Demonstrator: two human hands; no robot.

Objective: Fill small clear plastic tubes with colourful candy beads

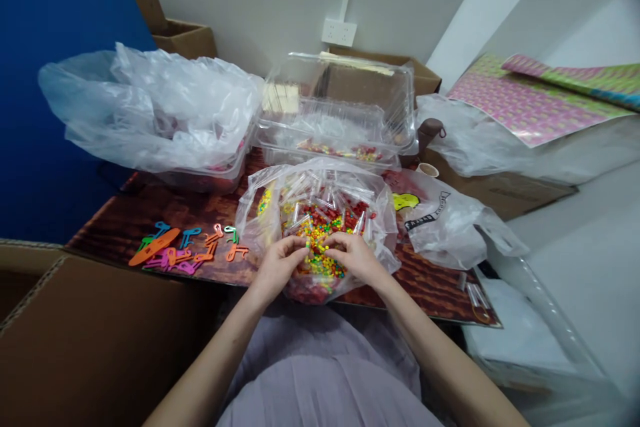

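An open clear plastic bag [255, 190] sits at the middle of the table, filled with small round beads [320, 233] in yellow, red, green and orange. Clear plastic tubes [325, 192] lie among and behind them, some apparently with red beads inside. My left hand [280, 265] reaches over the bag's near side, thumb and forefinger pinched together at the beads. Close by on the right, my right hand [355, 257] is pinched too, with yellow showing at its fingertips. Whatever each pinch holds is too small to make out.
Colourful plastic clips [185, 250] lie at the table's left. Behind stand a bag-covered tub [200, 177] and an open clear box [335, 153] with more beads. A printed white bag [450, 233] rests at right; a cardboard box [100, 333] stands front left.
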